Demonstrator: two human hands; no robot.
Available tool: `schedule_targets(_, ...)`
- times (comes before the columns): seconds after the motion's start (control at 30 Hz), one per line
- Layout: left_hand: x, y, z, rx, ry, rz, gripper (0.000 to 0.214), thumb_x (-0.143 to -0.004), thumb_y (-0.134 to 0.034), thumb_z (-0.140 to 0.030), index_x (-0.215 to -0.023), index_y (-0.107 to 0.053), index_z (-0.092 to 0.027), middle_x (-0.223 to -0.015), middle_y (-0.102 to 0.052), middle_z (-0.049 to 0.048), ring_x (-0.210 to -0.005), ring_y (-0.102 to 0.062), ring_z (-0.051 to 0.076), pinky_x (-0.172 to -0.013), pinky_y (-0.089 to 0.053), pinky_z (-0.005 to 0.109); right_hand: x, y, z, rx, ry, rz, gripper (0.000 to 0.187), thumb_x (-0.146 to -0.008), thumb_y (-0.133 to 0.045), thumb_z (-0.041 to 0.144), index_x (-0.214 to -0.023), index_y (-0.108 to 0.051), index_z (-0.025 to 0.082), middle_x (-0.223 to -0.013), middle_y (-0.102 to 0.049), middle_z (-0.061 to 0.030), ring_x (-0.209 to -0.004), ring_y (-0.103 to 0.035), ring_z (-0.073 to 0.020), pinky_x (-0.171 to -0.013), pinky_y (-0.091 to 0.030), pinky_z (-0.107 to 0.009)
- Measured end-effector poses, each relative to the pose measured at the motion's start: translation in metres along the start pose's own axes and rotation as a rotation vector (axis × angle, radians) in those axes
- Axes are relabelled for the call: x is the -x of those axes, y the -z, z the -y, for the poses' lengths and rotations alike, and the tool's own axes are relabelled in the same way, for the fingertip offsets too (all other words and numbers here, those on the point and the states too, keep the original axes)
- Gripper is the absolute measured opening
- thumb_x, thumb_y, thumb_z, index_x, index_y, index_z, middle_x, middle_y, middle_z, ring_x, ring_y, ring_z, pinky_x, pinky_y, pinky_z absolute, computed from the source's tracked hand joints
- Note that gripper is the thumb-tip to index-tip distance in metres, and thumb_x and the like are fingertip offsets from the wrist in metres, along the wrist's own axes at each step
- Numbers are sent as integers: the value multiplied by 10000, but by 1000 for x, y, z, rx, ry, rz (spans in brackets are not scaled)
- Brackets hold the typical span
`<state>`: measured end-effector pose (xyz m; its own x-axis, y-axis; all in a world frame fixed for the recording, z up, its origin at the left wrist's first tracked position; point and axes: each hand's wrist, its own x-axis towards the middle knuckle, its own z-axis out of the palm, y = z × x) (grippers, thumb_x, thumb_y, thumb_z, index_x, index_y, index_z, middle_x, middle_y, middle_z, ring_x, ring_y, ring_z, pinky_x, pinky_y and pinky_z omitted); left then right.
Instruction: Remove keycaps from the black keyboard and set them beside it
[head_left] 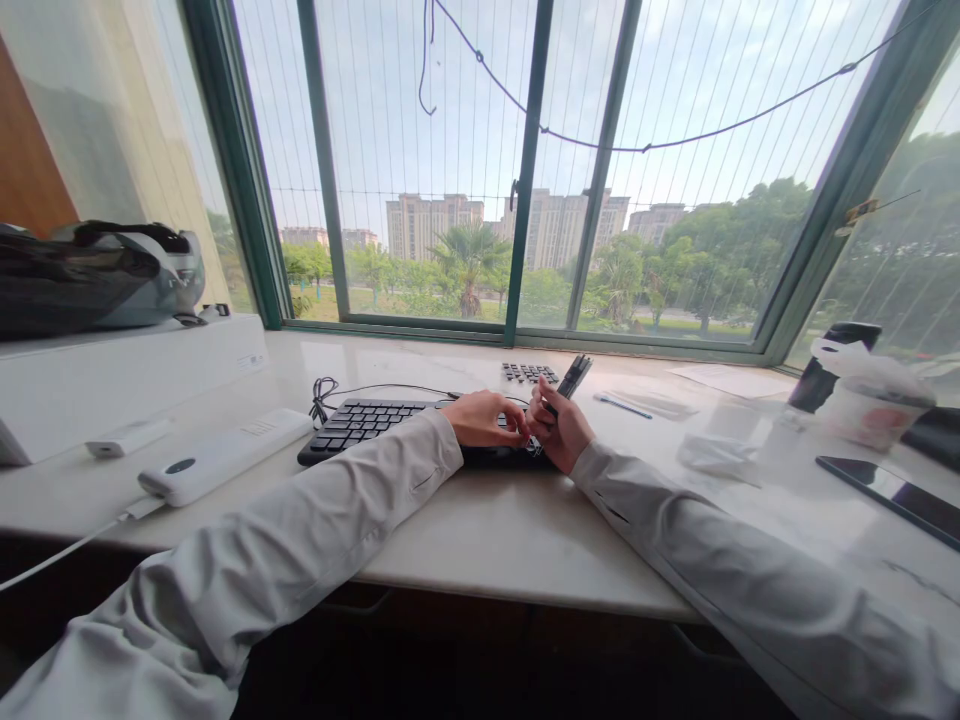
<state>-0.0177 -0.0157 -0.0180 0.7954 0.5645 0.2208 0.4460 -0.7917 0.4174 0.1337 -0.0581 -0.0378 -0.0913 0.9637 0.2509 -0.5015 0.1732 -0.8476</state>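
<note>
I see my sleeves reach in from 7 and 4 o'clock over the pale table [480, 540]. My left hand [484, 418] rests curled on the right end of the black keyboard [367, 420], fingers together, touching my right hand [559, 428]. My right hand is clamped on a dark pen-like tool [571, 378], tilted toward 1 o'clock. At 9 o'clock lies a white power bank [217, 462]. At 3 o'clock lies a phone [892, 492], with a cup [870, 410] beyond it. Loose keycaps [529, 373] sit at 12 o'clock, just past my hands.
</note>
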Motion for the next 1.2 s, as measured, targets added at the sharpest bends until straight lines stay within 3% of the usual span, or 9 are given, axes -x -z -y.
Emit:
schedule_targets(0.23,-5,-3,3,156,127,23,468,-614,-707,-577,-819,-772,-162,-661,-653,2,-659,-530,120,-618,-356,220,2,-5,-6,55,49,-2,419,-701,-694,501,-607,-415,203,-427,-213,111,-356,-126,-45,-323,-123,-197)
schedule_targets(0.47,-7,-5,10,202,84,24,430,-628,-722,-520,-841,-772,-150,-696,-667,14,-678,-540,122,-626,-365,218,4,-6,-7,39,34,-97,489,-680,-687,470,-531,-295,218,-380,-207,100,-332,-125,-44,-312,-101,-202)
schedule_targets(0.63,-7,-4,8,221,82,53,373,-637,-728,-474,-804,-770,-143,-685,-662,8,-686,-544,123,-660,-377,222,6,-7,-10,99,107,-96,484,-666,-687,413,-491,-279,220,-367,-215,91,-327,-151,-42,-312,-131,-209)
schedule_targets(1.2,-10,-5,14,176,58,58,329,-658,-720,-437,-787,-765,-138,-715,-691,13,-711,-584,135,-678,-400,220,0,7,-15,310,154,13,346,-672,-694,341,-477,-450,193,-356,-295,67,-300,-225,-53,-312,-154,-224)
